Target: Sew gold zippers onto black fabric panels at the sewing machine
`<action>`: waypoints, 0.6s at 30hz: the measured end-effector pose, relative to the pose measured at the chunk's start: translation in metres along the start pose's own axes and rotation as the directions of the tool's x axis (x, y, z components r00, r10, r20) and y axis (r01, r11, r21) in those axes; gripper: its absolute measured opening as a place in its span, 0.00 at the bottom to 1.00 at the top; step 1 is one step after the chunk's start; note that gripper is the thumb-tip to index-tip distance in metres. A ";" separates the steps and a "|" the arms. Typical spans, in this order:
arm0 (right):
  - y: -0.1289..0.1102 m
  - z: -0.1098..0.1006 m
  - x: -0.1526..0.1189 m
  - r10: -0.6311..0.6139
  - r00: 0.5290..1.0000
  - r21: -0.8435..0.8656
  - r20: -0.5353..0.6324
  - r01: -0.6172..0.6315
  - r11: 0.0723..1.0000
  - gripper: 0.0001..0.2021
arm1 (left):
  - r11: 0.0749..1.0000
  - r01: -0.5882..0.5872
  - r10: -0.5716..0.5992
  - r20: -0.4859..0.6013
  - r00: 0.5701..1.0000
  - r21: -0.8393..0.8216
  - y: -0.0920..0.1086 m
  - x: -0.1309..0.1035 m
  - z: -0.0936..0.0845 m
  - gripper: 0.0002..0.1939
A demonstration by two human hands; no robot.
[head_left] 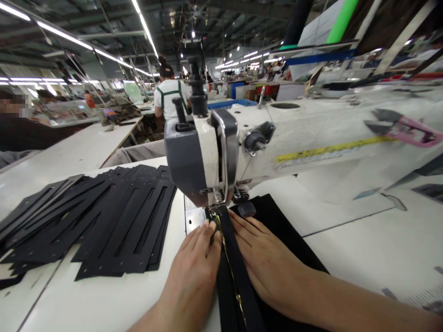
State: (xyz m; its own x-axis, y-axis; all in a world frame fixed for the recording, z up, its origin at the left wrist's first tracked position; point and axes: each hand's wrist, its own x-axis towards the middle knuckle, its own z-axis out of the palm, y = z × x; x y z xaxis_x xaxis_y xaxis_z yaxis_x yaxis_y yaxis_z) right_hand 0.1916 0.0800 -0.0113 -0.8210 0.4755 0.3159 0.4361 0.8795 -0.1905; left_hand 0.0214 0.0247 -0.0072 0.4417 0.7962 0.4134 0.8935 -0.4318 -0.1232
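Note:
A grey-and-white sewing machine [204, 161] stands in front of me, its presser foot down over a black fabric piece [287, 240] with a gold-toothed zipper [226, 249] running toward me. The zipper's gold slider lies near the bottom of the view. On the zipper's left edge, close to the foot, my left hand [194, 267] is closed, thumb against the fingers with the tape's edge at their tips. My right hand [263, 253] lies flat on the black fabric right of the teeth, fingers stretched toward the foot. The needle tip is hidden.
Many black slotted panels [128, 221] lie fanned in a pile on the white table at left. Pink-handled snips [408, 129] rest against the machine arm above a yellow measuring tape [332, 150]. A person in a white shirt [171, 97] stands beyond; another sits at far left.

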 end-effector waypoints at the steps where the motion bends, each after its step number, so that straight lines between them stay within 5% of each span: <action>1: 0.000 0.000 0.000 0.002 1.000 0.000 -0.001 -0.002 1.000 0.25 | 1.000 0.005 -0.005 0.003 1.000 -0.001 0.000 0.000 0.000 0.18; 18: 0.000 0.007 -0.001 0.015 0.998 -0.074 -0.054 -0.019 0.997 0.24 | 1.000 -0.003 0.003 0.013 1.000 -0.027 -0.003 0.003 0.001 0.15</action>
State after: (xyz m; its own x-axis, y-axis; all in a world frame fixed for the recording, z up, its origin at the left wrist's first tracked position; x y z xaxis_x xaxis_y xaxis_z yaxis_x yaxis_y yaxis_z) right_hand 0.1900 0.0797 -0.0181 -0.7935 0.4889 0.3624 0.4775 0.8693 -0.1275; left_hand 0.0199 0.0286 -0.0071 0.4457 0.8001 0.4014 0.8897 -0.4455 -0.0998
